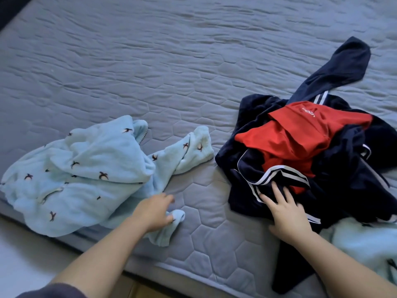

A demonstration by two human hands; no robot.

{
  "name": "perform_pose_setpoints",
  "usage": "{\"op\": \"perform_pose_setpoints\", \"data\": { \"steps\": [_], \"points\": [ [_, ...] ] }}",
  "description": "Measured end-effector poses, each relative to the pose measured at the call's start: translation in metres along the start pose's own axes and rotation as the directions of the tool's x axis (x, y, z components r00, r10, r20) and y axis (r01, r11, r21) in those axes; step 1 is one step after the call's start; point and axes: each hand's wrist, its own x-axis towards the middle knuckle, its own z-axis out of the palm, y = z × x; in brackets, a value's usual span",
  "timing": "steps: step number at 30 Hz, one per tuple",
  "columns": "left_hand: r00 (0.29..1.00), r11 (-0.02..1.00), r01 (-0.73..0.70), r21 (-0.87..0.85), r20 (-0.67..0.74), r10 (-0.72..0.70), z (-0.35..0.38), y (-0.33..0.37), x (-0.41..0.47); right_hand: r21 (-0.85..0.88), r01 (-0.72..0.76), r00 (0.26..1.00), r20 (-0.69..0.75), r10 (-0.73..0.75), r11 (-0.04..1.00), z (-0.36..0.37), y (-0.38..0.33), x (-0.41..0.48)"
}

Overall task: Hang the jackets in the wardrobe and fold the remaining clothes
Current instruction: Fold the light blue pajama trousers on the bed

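A light blue fleece garment (81, 175) with small dark bird prints lies crumpled on the bed at the left. My left hand (153, 211) rests on its trailing end near the bed's front edge, fingers curled round a fold of it. At the right sits a heap of navy jackets (343, 168) with white stripes, one sleeve stretched toward the far right. A red garment (296, 134) with white lettering lies on top of the heap. My right hand (285, 214) lies flat on the navy fabric at the heap's near side, fingers spread.
The bed (171, 72) has a grey-blue quilted cover. Another light blue piece (365, 246) lies at the lower right, partly under the navy heap. A strip of pale floor (25, 250) shows at the lower left.
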Motion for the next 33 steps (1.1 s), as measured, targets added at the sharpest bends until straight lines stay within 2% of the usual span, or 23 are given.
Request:
{"op": "perform_pose_setpoints", "data": {
  "steps": [2,5,7,9,11,12,14,16,18,21,22,23,25,26,28,29,30,32,33],
  "points": [
    [0.993,0.998,0.005,-0.064,-0.118,-0.012,-0.015,0.01,0.0,0.034,0.02,1.0,0.019,-0.021,0.999,-0.011,0.003,-0.004],
    [0.988,0.995,-0.079,-0.056,-0.138,0.071,-0.025,0.05,0.001,0.139,0.039,0.999,-0.027,-0.036,0.99,-0.022,0.005,-0.011],
    [0.981,0.987,-0.154,-0.051,-0.128,0.147,-0.023,0.091,0.0,0.247,0.075,0.989,-0.14,-0.041,0.966,-0.03,0.012,-0.023],
    [0.964,0.973,-0.224,-0.064,-0.16,0.211,-0.017,0.136,-0.003,0.3,0.123,0.94,-0.341,-0.014,0.946,-0.033,0.029,-0.04],
    [0.935,0.951,-0.301,-0.069,-0.218,0.28,-0.012,0.186,-0.005,0.273,0.073,0.876,-0.478,0.07,0.959,-0.027,0.056,-0.061],
    [0.918,0.938,-0.34,-0.062,-0.24,0.317,-0.009,0.211,-0.006,0.263,0.0,0.866,-0.483,0.132,0.965,-0.022,0.072,-0.073],
    [0.882,0.911,-0.411,-0.039,-0.268,0.386,-0.003,0.26,-0.007,0.247,-0.222,0.882,-0.36,0.303,0.943,-0.005,0.111,-0.095],
    [0.845,0.882,-0.471,0.013,-0.28,0.455,0.005,0.306,-0.011,0.238,-0.445,0.868,-0.121,0.481,0.863,0.021,0.155,-0.119],
    [0.812,0.854,-0.513,0.088,-0.272,0.516,0.016,0.348,-0.014,0.265,-0.589,0.8,0.057,0.597,0.764,0.044,0.194,-0.141],
    [0.783,0.814,-0.525,0.25,-0.234,0.577,0.029,0.403,-0.007,0.436,-0.705,0.696,0.274,0.664,0.559,0.069,0.238,-0.163],
    [0.766,0.795,-0.523,0.308,-0.24,0.597,0.031,0.418,0.001,0.479,-0.701,0.698,0.309,0.646,0.529,0.076,0.247,-0.163],
    [0.744,0.778,-0.51,0.366,-0.265,0.613,0.029,0.43,0.01,0.5,-0.662,0.732,0.272,0.625,0.558,0.08,0.251,-0.159],
    [0.717,0.786,-0.428,0.446,-0.361,0.596,0.017,0.448,0.038,0.516,-0.501,0.824,0.039,0.565,0.695,0.078,0.251,-0.14],
    [0.726,0.813,-0.361,0.457,-0.41,0.553,0.009,0.452,0.055,0.531,-0.41,0.842,-0.093,0.532,0.742,0.073,0.249,-0.127],
    [0.794,0.879,-0.209,0.428,-0.451,0.409,-0.008,0.45,0.088,0.565,-0.229,0.843,-0.292,0.452,0.793,0.057,0.249,-0.095],
    [0.835,0.908,-0.144,0.393,-0.444,0.324,-0.013,0.445,0.103,0.612,-0.131,0.834,-0.357,0.421,0.78,0.049,0.25,-0.078],
    [0.874,0.936,-0.094,0.34,-0.422,0.241,-0.014,0.438,0.116,0.688,-0.037,0.822,-0.392,0.413,0.725,0.041,0.251,-0.06],
    [0.925,0.973,-0.045,0.225,-0.36,0.126,-0.012,0.422,0.133,0.844,0.088,0.814,-0.367,0.451,0.53,0.027,0.249,-0.024],
    [0.929,0.98,-0.043,0.194,-0.352,0.11,-0.01,0.415,0.138,0.895,0.095,0.82,-0.319,0.475,0.436,0.021,0.246,-0.006]
  ]
}}
